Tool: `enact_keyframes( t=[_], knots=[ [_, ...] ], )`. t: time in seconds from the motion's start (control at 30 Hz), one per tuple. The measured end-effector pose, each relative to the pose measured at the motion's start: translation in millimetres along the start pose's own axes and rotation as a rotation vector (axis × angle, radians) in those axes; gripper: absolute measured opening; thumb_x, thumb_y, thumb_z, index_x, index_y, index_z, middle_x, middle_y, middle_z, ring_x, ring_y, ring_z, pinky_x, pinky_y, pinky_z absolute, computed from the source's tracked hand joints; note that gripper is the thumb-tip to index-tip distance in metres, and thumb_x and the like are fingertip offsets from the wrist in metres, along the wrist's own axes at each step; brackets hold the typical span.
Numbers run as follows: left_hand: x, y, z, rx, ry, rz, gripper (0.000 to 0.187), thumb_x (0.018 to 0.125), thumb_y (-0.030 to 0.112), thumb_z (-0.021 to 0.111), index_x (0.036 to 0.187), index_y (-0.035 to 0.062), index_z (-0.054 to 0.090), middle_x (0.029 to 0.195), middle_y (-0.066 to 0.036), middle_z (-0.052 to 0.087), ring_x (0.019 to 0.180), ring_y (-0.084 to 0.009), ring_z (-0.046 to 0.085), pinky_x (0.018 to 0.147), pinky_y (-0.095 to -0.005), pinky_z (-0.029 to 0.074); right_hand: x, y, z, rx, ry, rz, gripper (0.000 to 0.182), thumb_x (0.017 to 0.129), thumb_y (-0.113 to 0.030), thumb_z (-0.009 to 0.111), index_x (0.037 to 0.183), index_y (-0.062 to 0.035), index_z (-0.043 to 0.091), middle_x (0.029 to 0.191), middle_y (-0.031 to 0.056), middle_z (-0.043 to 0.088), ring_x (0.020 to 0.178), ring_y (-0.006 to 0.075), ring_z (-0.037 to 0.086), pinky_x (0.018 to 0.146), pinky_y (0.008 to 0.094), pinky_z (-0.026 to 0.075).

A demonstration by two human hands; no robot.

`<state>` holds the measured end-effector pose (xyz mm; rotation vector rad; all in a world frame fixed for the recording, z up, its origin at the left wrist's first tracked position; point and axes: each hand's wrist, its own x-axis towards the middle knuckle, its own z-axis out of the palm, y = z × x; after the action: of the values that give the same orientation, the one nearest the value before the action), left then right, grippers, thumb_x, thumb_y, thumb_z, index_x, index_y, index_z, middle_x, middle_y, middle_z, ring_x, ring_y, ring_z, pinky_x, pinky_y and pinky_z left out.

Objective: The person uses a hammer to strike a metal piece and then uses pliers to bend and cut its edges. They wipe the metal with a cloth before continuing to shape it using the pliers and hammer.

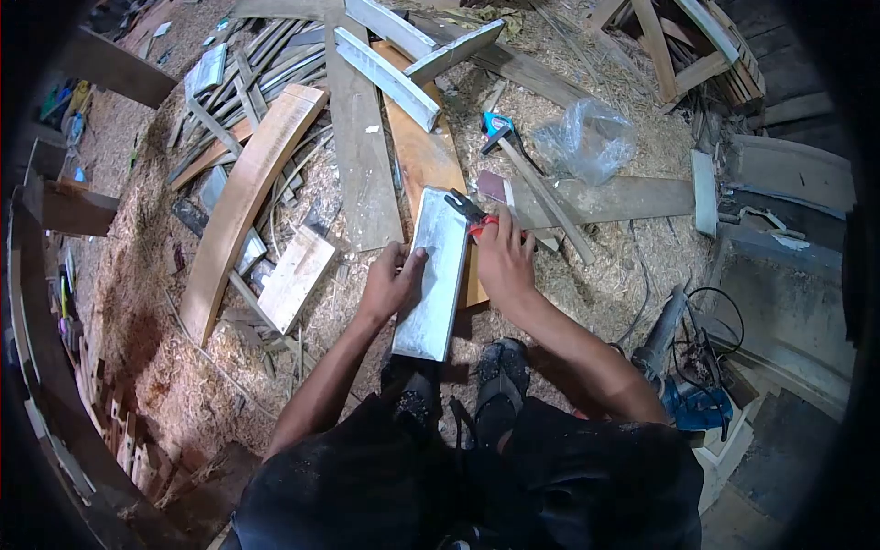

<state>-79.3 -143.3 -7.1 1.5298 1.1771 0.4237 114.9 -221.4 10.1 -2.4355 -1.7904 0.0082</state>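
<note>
A whitish painted board lies lengthwise in front of my feet, its far end over an orange-brown plank. My left hand grips the board's left edge, thumb on top and fingers bent. In my right hand are red-handled pliers, their dark jaws at the board's far right corner. Whether the jaws hold anything is too small to tell. Just beyond the right hand lies a small maroon piece.
A hammer, a teal tape measure and a clear plastic bag lie ahead. Curved timber and a short block are at left. A blue power tool with a cable sits at right. Wood shavings cover the floor.
</note>
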Motion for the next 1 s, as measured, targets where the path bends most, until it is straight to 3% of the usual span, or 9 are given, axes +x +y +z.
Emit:
enact_keyframes(
  t=[0.1,0.2,0.23,0.43,0.53,0.77,0.87,1.0],
  knots=[
    [-3,19,-19,-0.083,-0.087,-0.161,0.033,0.095,0.031,0.068,0.089,-0.0016,0.065,0.071,-0.003,0.065,0.063,-0.0074,0.055,0.055,-0.0267,0.045,-6,-8,2,-0.119,-0.061,-0.028,0.031,0.094,-0.013,0.047,0.111,0.0101,0.058,0.144,0.0330,0.040,0.135,0.0429,0.042,0.104,0.0704,0.033],
    [0,20,-38,-0.013,-0.135,-0.155,0.034,0.094,0.032,0.070,0.087,-0.0012,0.066,0.069,0.000,0.063,0.061,-0.0059,0.052,0.053,-0.0255,0.043,-7,-12,9,-0.189,-0.060,-0.065,0.038,0.094,-0.014,0.047,0.121,0.0122,0.057,0.146,0.0346,0.037,0.142,0.0440,0.033,0.106,0.0720,0.029],
    [-3,30,-46,-0.030,-0.170,-0.250,0.034,0.092,0.032,0.071,0.090,-0.0014,0.068,0.069,0.001,0.062,0.062,-0.0060,0.053,0.054,-0.0262,0.043,-8,-14,10,-0.194,-0.039,-0.077,0.039,0.094,-0.014,0.047,0.122,0.0117,0.056,0.146,0.0345,0.037,0.142,0.0439,0.032,0.106,0.0724,0.028],
    [7,20,-75,-0.008,-0.251,-0.148,0.035,0.093,0.032,0.072,0.094,-0.0029,0.071,0.072,0.000,0.065,0.066,-0.0068,0.054,0.059,-0.0269,0.044,0,-10,9,-0.227,-0.032,-0.128,0.039,0.096,-0.015,0.046,0.124,0.0087,0.058,0.143,0.0315,0.043,0.141,0.0439,0.034,0.110,0.0718,0.021],
    [11,14,-81,-0.065,-0.293,-0.109,0.034,0.094,0.031,0.070,0.094,-0.0031,0.072,0.074,0.000,0.066,0.066,-0.0060,0.054,0.059,-0.0265,0.043,1,-6,7,-0.268,0.023,-0.169,0.037,0.096,-0.016,0.047,0.121,0.0105,0.055,0.142,0.0295,0.044,0.139,0.0410,0.038,0.111,0.0674,0.026],
    [12,-6,-82,-0.119,-0.337,-0.179,0.032,0.097,0.031,0.065,0.097,-0.0004,0.071,0.073,0.004,0.063,0.063,-0.0035,0.050,0.055,-0.0236,0.039,-1,0,-3,-0.376,0.023,-0.283,0.035,0.095,-0.016,0.047,0.116,0.0093,0.059,0.134,0.0283,0.049,0.135,0.0458,0.041,0.114,0.0625,0.027],
    [10,7,-81,-0.175,-0.331,-0.230,0.032,0.097,0.032,0.065,0.095,0.0001,0.072,0.071,0.005,0.061,0.061,-0.0034,0.048,0.053,-0.0232,0.037,-7,2,3,-0.386,0.064,-0.328,0.034,0.094,-0.016,0.049,0.114,0.0079,0.061,0.130,0.0267,0.051,0.129,0.0447,0.047,0.107,0.0577,0.037],
    [14,5,-80,-0.199,-0.320,-0.224,0.034,0.097,0.033,0.066,0.094,-0.0003,0.072,0.070,0.005,0.061,0.060,-0.0036,0.048,0.052,-0.0236,0.036,-4,-1,-7,-0.437,0.027,-0.353,0.031,0.093,-0.017,0.051,0.111,0.0049,0.062,0.128,0.0250,0.052,0.113,0.0384,0.055,0.094,0.0476,0.042]
  ],
)
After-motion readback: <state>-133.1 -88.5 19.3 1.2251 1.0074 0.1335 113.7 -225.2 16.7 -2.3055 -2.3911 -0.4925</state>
